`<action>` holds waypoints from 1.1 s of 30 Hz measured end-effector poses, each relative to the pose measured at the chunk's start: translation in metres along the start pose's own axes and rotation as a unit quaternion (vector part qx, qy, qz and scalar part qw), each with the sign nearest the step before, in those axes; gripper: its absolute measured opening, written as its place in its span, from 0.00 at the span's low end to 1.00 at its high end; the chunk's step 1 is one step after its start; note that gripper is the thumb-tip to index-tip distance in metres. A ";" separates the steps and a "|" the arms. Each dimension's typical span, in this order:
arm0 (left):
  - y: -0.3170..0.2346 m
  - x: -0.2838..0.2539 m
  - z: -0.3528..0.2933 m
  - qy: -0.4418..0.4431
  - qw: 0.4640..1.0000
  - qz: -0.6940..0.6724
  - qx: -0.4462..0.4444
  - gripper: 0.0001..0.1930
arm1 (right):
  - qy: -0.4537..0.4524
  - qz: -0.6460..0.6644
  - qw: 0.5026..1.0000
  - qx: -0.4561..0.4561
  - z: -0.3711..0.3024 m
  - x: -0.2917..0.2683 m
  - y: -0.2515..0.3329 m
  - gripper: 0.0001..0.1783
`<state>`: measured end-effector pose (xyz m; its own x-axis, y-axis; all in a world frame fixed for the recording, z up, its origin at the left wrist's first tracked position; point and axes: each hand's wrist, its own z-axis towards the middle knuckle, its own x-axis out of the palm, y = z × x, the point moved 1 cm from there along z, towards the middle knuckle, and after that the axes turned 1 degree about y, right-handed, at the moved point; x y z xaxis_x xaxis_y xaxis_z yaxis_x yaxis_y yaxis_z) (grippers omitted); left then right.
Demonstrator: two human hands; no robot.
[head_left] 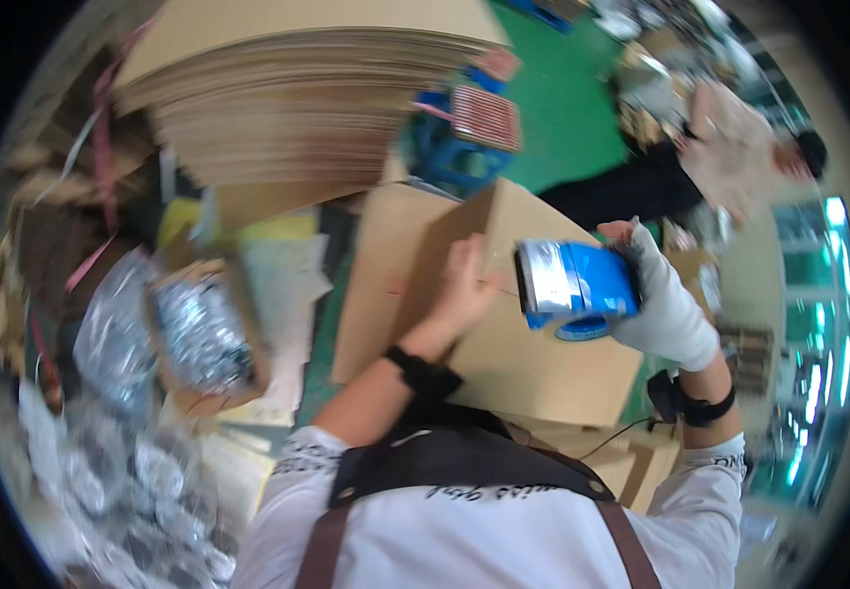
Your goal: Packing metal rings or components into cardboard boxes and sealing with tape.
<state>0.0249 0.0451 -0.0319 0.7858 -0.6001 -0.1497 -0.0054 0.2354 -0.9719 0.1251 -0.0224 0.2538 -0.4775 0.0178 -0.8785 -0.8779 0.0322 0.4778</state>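
A large brown cardboard box (552, 363) stands in front of me, its panels folded up. My left hand (459, 290) rests against the box, fingers stretched upward and thumb apart, slightly blurred. In a white glove or wrap, my right hand (656, 299) grips a blue tape dispenser (597, 280) over the right part of the box. The dispenser has a shiny, silvery front end. Most of my right fingers are hidden behind it.
A tall stack of flat cardboard sheets (277, 108) stands beyond the box. Blue stools (469, 162) are behind it. To the left sits an open carton of plastic-wrapped items (204, 334), with several wrapped bundles (140, 481) nearer. A person (724, 147) is at the far right.
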 end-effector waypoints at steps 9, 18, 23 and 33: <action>-0.043 0.019 -0.006 0.033 0.978 0.204 0.010 0.33 | 0.018 -0.138 0.982 0.125 -0.169 0.042 -0.181 0.22; -0.141 0.098 -0.011 0.179 0.792 -0.383 -0.441 0.17 | -0.105 -0.076 0.988 0.079 -0.183 0.045 -0.199 0.21; -0.164 0.087 -0.012 0.172 0.788 -0.387 -0.446 0.14 | -0.118 -0.084 0.988 0.051 -0.185 0.041 -0.200 0.20; -0.068 -0.022 0.017 0.027 0.944 -0.114 -0.309 0.09 | 0.096 -0.185 0.978 -0.010 -0.095 0.034 -0.126 0.36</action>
<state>0.0184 0.0550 0.0407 0.7775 -0.6233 0.0834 -0.2128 -0.3856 -0.8978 0.2155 -0.1204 0.1635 -0.1239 -0.1802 -0.9758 -0.9914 -0.0193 0.1295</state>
